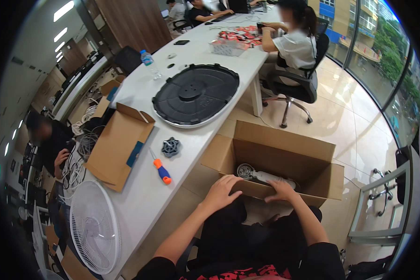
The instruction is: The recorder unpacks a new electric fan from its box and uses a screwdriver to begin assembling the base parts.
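A deep open cardboard box [284, 147] stands in front of me with its flaps folded out. Inside lies a white fan part [262, 176], a long body with a round end; its lower portion is hidden by the near wall. My left hand [223, 192] is at the near left edge of the box, fingers stretched out and thumb apart. Farther right along that edge, my right hand [284, 191] has its fingers reaching over the rim and its thumb spread. Neither hand clearly grips anything.
On the white table [191, 140] are a screwdriver [161, 171], a dark knob-like part [171, 147], a large black round base [196, 94], a flat brown carton [119, 147], a fan grille [94, 227] and a water bottle [149, 64]. Other people sit around it.
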Demonstrator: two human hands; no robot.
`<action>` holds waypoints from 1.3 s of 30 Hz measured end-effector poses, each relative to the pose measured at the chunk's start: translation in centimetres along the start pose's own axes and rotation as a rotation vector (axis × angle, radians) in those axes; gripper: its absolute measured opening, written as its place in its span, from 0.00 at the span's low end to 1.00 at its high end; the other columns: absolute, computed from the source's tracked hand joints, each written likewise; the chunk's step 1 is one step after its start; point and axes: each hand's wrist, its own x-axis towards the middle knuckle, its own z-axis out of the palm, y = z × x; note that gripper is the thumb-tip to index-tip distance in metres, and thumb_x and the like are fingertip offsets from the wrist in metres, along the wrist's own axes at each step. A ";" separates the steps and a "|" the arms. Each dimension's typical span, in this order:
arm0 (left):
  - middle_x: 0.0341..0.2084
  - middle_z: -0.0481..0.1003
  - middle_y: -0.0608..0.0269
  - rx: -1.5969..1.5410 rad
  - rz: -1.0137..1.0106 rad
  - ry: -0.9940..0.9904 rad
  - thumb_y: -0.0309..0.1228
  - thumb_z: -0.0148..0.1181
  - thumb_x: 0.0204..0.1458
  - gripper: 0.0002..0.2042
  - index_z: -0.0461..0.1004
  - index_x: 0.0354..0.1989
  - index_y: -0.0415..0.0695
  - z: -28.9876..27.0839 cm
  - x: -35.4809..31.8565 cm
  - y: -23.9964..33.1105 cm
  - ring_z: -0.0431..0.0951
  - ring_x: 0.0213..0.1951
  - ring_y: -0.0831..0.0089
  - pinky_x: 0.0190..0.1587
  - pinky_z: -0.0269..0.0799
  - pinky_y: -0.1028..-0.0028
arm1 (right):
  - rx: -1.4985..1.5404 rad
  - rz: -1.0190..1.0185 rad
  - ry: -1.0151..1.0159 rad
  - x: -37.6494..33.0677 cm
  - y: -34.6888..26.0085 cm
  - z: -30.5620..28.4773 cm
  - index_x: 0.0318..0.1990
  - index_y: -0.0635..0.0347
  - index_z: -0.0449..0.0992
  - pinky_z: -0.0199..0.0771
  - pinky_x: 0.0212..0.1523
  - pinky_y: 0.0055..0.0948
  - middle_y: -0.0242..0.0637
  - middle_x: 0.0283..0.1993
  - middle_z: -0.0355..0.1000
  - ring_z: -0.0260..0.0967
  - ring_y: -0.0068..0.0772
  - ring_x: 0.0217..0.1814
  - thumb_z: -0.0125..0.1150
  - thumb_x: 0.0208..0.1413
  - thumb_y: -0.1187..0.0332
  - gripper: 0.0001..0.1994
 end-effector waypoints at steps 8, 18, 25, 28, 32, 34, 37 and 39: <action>0.58 0.72 0.52 0.398 0.099 -0.321 0.38 0.77 0.40 0.41 0.64 0.65 0.45 14.5 5.2 -11.1 0.69 0.62 0.54 0.64 0.65 0.58 | -0.176 0.406 -0.204 -5.0 5.7 5.9 0.48 0.42 0.85 0.79 0.46 0.46 0.44 0.39 0.81 0.79 0.49 0.45 0.75 0.41 0.50 0.24; 0.27 0.82 0.57 0.269 0.202 -0.472 0.42 0.71 0.45 0.16 0.84 0.41 0.49 17.6 9.7 -15.7 0.82 0.33 0.54 0.37 0.76 0.58 | -0.064 0.464 -0.170 -3.0 3.6 1.9 0.44 0.54 0.82 0.78 0.39 0.45 0.43 0.34 0.80 0.79 0.49 0.40 0.72 0.44 0.60 0.18; 0.35 0.83 0.55 0.197 0.050 -0.514 0.33 0.70 0.46 0.12 0.83 0.40 0.46 18.1 10.2 -14.5 0.83 0.37 0.58 0.37 0.78 0.61 | 0.815 0.396 -0.476 -0.3 10.2 1.3 0.59 0.63 0.76 0.77 0.56 0.41 0.53 0.54 0.77 0.77 0.50 0.57 0.58 0.61 0.41 0.33; 0.37 0.84 0.57 0.184 0.059 -0.475 0.26 0.68 0.44 0.13 0.83 0.41 0.46 18.8 9.5 -15.7 0.84 0.40 0.61 0.40 0.80 0.65 | 0.542 0.388 -0.422 3.9 15.7 5.2 0.59 0.60 0.76 0.69 0.64 0.43 0.52 0.59 0.75 0.71 0.52 0.63 0.59 0.57 0.35 0.37; 0.40 0.84 0.59 0.181 0.066 -0.436 0.22 0.66 0.40 0.17 0.83 0.43 0.47 19.0 9.4 -16.0 0.84 0.44 0.65 0.44 0.81 0.67 | 0.068 0.465 -0.423 8.7 22.6 15.3 0.69 0.56 0.63 0.66 0.67 0.47 0.49 0.70 0.63 0.63 0.52 0.69 0.73 0.48 0.48 0.43; 0.42 0.84 0.61 0.201 0.047 -0.439 0.22 0.66 0.39 0.19 0.83 0.44 0.47 18.7 9.5 -16.2 0.84 0.45 0.66 0.45 0.81 0.68 | -0.050 0.426 -0.429 10.9 24.8 19.7 0.71 0.55 0.59 0.65 0.68 0.48 0.48 0.71 0.61 0.62 0.53 0.70 0.75 0.46 0.49 0.46; 0.40 0.84 0.59 0.225 0.094 -0.427 0.24 0.64 0.46 0.13 0.81 0.42 0.44 18.4 10.0 -16.2 0.85 0.44 0.66 0.45 0.82 0.69 | -0.123 0.437 -0.494 13.6 26.1 23.7 0.74 0.54 0.53 0.63 0.70 0.48 0.47 0.73 0.58 0.60 0.52 0.72 0.78 0.42 0.48 0.53; 0.39 0.84 0.60 0.232 0.117 -0.392 0.26 0.63 0.48 0.11 0.81 0.41 0.44 18.6 10.1 -16.4 0.85 0.43 0.68 0.45 0.82 0.70 | -0.225 0.482 -0.435 14.6 26.4 26.0 0.75 0.53 0.51 0.61 0.71 0.47 0.46 0.74 0.57 0.59 0.51 0.73 0.80 0.37 0.46 0.58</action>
